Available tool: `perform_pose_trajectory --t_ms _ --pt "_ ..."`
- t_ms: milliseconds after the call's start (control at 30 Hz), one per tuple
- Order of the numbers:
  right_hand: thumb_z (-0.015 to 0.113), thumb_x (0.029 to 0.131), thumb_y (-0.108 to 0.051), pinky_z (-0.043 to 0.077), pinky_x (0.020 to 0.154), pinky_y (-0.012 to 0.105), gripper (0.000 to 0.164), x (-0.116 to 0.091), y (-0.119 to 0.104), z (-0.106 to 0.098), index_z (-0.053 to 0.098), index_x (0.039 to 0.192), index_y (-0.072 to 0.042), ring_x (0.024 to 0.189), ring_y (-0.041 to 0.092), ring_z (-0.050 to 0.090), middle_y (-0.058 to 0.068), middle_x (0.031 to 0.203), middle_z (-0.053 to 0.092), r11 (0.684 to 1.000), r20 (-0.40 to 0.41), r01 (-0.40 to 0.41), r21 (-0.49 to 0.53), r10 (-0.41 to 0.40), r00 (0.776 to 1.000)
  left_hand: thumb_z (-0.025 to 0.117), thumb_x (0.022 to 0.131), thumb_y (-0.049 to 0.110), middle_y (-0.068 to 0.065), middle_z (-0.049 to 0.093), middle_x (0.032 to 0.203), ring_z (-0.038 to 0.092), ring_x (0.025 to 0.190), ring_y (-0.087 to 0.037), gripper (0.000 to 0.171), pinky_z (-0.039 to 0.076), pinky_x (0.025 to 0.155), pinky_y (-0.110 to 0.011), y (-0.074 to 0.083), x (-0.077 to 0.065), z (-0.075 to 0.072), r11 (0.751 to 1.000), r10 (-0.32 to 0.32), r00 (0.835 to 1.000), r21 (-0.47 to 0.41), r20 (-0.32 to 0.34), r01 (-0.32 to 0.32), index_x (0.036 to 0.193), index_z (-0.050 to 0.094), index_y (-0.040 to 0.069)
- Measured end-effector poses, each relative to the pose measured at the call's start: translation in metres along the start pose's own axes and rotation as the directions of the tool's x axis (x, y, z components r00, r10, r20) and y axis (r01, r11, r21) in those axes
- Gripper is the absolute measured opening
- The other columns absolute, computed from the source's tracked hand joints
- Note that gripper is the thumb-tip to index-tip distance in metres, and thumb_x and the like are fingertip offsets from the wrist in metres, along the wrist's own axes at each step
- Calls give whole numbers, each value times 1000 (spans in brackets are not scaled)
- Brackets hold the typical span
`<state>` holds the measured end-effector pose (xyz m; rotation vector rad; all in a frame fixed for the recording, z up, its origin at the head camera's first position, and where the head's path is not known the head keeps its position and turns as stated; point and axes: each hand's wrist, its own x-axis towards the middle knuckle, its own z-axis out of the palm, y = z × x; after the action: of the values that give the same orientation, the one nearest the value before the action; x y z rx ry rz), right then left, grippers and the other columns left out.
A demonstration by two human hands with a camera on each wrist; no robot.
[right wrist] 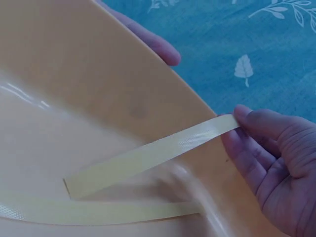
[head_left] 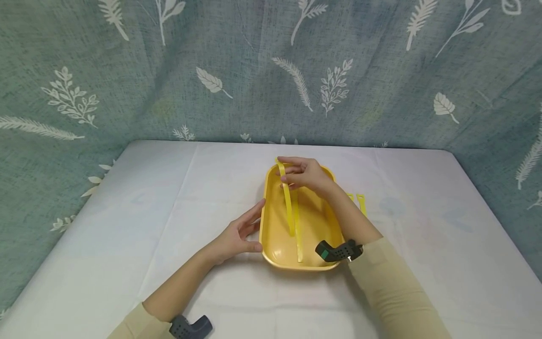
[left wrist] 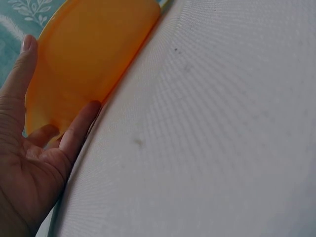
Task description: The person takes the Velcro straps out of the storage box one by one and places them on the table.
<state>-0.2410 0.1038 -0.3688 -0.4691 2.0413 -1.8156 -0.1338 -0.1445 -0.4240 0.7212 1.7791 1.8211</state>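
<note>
My right hand (head_left: pixel 302 175) is over the far end of a yellow tray (head_left: pixel 323 226). Thumb and fingers pinch one end of a flat yellow strip (right wrist: pixel 148 159), which slants down into the tray. Its surface has a fine embossed texture in the right wrist view. A second yellow strip (head_left: pixel 298 242) lies lengthwise on the tray's floor, close beside the held one. At the tray's left side rests my left hand (head_left: pixel 235 238), its extended fingers against the outer wall (left wrist: pixel 94 54) and its thumb by the rim.
More yellow strips (head_left: pixel 362 203) lie on the white-covered table (head_left: pixel 423 207) just right of the tray, partly hidden by the right forearm. A green leaf-patterned cloth (head_left: pixel 254 84) hangs behind the table. Each wrist wears a dark camera band (head_left: pixel 338 251).
</note>
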Motion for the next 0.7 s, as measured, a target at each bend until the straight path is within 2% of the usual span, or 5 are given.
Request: perform_pose_trajectory --t_ms 133,300,567,700 --pt "65 89 -7 57 79 42 49 0 -1 -1 51 136 -9 88 22 70 21 125 60 999 -4 14 32 -14 1000 78 77 29 -11 11 159 22 141 -36 104 34 108 -28 1 0 0 1000 -3 1000 8 -1 3 154 9 18" --pt "66 87 -4 58 75 34 52 0 -3 -3 51 137 -10 89 17 69 14 133 56 998 -17 19 64 -18 1000 79 75 32 -11 11 159 21 141 -36 106 34 108 -29 3 -1 0 1000 -3 1000 0 -3 3 154 9 17" --pt "69 84 1 58 69 30 73 -3 -10 -9 38 146 -21 81 16 71 1 148 40 996 2 -8 87 8 1000 80 74 33 -10 12 159 22 142 -36 106 34 108 -27 3 -2 1 1000 -6 1000 -4 -14 6 153 11 20" --pt "69 81 5 59 66 30 83 -6 -16 -11 31 149 -24 80 17 71 -1 155 28 995 28 -7 104 4 1000 80 74 33 -9 12 159 21 142 -35 106 35 107 -26 3 -2 1 1000 -14 1000 -2 -14 14 153 11 20"
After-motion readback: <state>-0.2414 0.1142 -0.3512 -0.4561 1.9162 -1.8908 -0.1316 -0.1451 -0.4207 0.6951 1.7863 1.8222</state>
